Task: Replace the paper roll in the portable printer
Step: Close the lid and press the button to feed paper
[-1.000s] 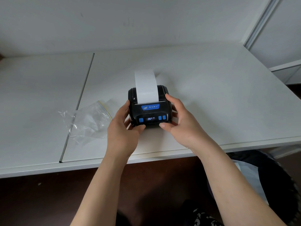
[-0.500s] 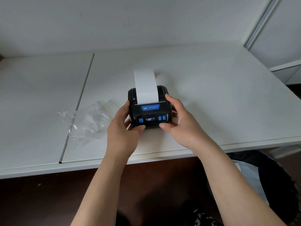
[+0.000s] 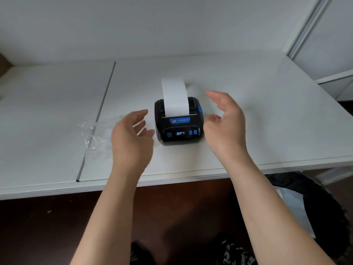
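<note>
The printer (image 3: 179,123) sits mid-table (image 3: 267,111), its paper strip (image 3: 174,96) running up toward 12 o'clock. The left hand (image 3: 131,136) is at its 9 o'clock and the right hand (image 3: 225,123) at 3, both spread and holding nothing, about equally near.

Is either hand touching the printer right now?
No: the left hand and right hand hover open on either side of the printer, clear of it.

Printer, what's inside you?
A white paper strip comes up out of the slot in the closed black printer. The roll inside is hidden by the lid, so it can't be seen.
</note>
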The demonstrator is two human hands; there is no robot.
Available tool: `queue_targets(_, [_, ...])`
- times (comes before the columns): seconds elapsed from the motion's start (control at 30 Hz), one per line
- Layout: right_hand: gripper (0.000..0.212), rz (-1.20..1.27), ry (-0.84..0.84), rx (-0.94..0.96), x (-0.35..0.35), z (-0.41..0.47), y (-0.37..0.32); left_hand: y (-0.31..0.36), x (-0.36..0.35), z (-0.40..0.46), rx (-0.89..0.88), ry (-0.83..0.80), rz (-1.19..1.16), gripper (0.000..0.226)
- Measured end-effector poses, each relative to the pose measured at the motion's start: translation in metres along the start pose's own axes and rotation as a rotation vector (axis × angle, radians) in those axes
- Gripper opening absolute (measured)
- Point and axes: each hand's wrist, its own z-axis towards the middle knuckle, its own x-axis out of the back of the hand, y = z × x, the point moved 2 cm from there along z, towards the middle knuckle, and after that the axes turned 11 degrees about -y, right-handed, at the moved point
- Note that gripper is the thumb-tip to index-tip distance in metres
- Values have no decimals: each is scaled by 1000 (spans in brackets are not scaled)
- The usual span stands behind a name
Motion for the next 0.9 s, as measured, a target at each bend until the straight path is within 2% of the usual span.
queue_targets(0.07, [51, 52, 105, 75, -1, -6, -16, 1, 13, -2, -30, 130, 63, 43])
queue_targets(0.13, [46, 120, 98, 146, -10, -14, -32, 2, 28, -4, -49, 274, 123, 38])
queue_targets(0.27, [43, 157, -147, 191, -43, -33, -50, -7, 59, -7, -30, 478, 119, 41])
queue_targets(0.37, [42, 80, -352, 171, -66, -44, -55, -20, 75, -8, 40, 541, 114, 45])
queue_targets(0.53, [46, -74, -541, 45, -92, -56, -48, -47, 94, -6, 372, 395, 13, 70])
queue_targets(0.63, [46, -127, -581, -2, -100, -55, -42, -60, 99, -5, 450, 268, -8, 69])
queue_targets(0.73, [46, -185, -591, -4, -108, -51, -37, -69, 99, -4, 436, 174, -13, 55])
queue_targets(0.9, [43, -246, -616, -22, -119, -53, -31, -70, 102, -4, 327, 120, -63, 12])
